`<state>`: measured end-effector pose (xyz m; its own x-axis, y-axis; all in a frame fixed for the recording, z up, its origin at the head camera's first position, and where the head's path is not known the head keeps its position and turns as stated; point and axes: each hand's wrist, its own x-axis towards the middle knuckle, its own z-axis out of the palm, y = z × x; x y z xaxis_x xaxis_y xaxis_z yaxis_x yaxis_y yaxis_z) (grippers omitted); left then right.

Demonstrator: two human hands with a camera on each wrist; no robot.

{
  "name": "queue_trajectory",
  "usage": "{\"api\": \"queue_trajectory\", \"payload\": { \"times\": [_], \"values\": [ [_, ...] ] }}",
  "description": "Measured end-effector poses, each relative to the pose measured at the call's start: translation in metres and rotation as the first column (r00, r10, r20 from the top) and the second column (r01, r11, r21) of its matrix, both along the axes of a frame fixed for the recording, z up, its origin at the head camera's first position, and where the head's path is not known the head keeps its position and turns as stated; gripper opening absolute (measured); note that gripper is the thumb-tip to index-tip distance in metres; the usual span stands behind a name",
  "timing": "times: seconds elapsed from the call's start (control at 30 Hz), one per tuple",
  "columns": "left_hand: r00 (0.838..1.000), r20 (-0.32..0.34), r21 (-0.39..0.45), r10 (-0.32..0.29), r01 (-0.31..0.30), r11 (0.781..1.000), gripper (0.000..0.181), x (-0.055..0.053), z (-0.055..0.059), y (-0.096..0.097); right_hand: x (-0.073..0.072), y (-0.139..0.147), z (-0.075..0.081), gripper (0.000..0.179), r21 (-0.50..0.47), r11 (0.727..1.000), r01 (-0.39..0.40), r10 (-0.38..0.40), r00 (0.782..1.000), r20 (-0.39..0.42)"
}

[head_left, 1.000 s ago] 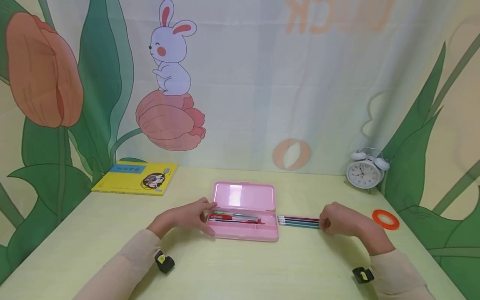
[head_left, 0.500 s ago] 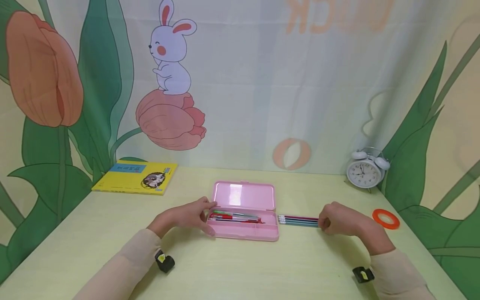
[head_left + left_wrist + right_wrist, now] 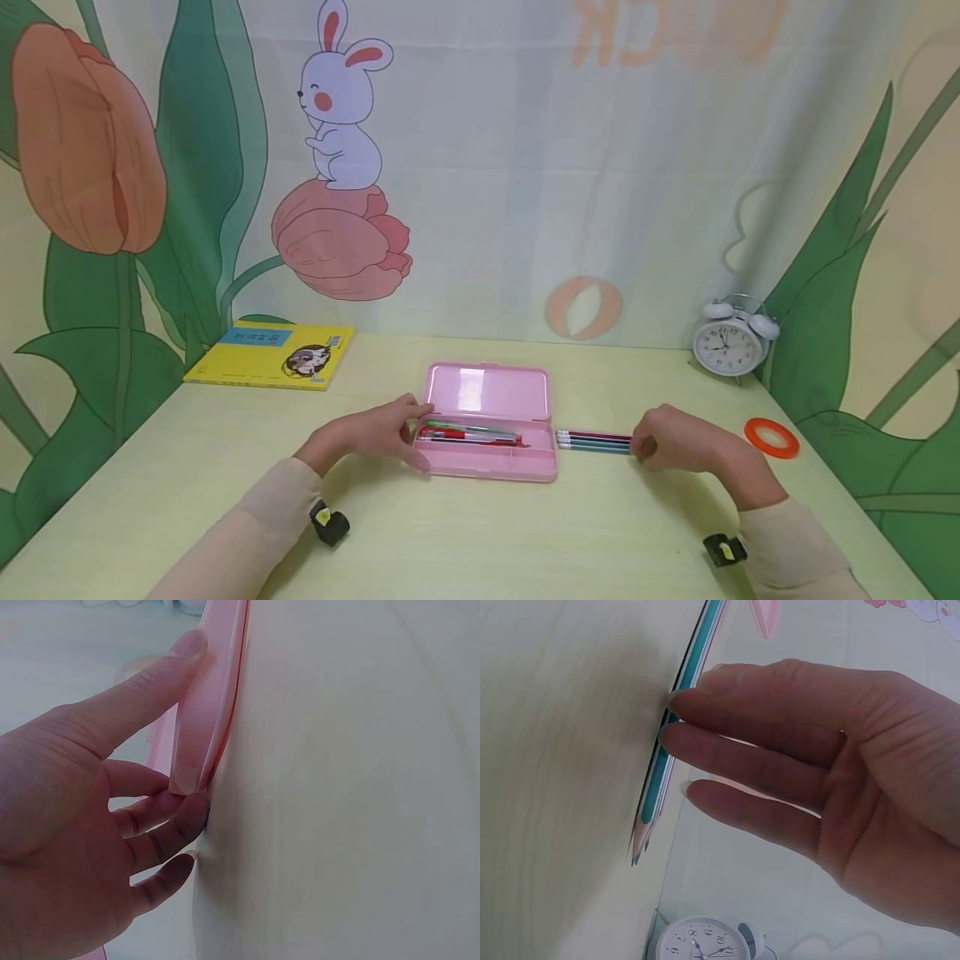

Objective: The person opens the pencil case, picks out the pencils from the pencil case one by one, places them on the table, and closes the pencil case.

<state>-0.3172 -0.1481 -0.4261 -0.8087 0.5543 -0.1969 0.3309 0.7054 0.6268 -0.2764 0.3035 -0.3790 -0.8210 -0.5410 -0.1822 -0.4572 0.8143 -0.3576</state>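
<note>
An open pink pencil case (image 3: 461, 463) lies on the table with its lid tipped back. Several pens (image 3: 472, 436) rest in its rear compartment. My left hand (image 3: 375, 429) grips the case's left end; in the left wrist view the thumb lies along its pink wall (image 3: 202, 720) and curled fingertips meet the corner. To the right, several pencils (image 3: 592, 442) lie side by side, eraser ends close to the case. My right hand (image 3: 675, 438) pinches them toward their sharpened end. The right wrist view shows fingertips against a teal pencil (image 3: 655, 784), with sharpened tips poking out below.
A yellow book (image 3: 262, 367) lies at the back left. At the back right stands a white alarm clock (image 3: 724, 350). An orange ring (image 3: 783, 452), like a roll of tape, lies right of my right hand. A printed curtain (image 3: 480, 208) hangs behind the table.
My right hand has slid slightly left along the pencils, whose eraser ends stay in about the same place. The left hand and the pencil case have not moved.
</note>
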Motion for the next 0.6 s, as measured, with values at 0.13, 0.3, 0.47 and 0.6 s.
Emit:
{"api": "queue_trajectory", "payload": {
  "times": [0.13, 0.3, 0.47, 0.6],
  "values": [
    [1.000, 0.008, 0.009, 0.003, -0.003, 1.000, 0.099, 0.000, 0.001, 0.000, -0.001, 0.001, -0.001, 0.016, -0.006, 1.000, -0.004, 0.004, 1.000, -0.002],
    [1.000, 0.014, 0.018, -0.001, 0.000, 1.000, 0.100, 0.000, 0.001, 0.000, -0.003, -0.003, 0.001, 0.018, -0.029, 0.999, -0.035, 0.033, 0.998, -0.056],
    [1.000, 0.008, 0.013, 0.000, 0.000, 1.000, 0.099, 0.000, 0.001, 0.000, -0.001, -0.024, 0.003, 0.025, -0.111, 0.993, -0.032, 0.018, 0.992, -0.123],
    [1.000, 0.015, 0.007, 0.006, -0.006, 1.000, 0.099, 0.000, 0.001, 0.000, -0.001, -0.050, -0.001, 0.023, -0.159, 0.983, -0.096, 0.064, 0.979, -0.195]
  ]
}}
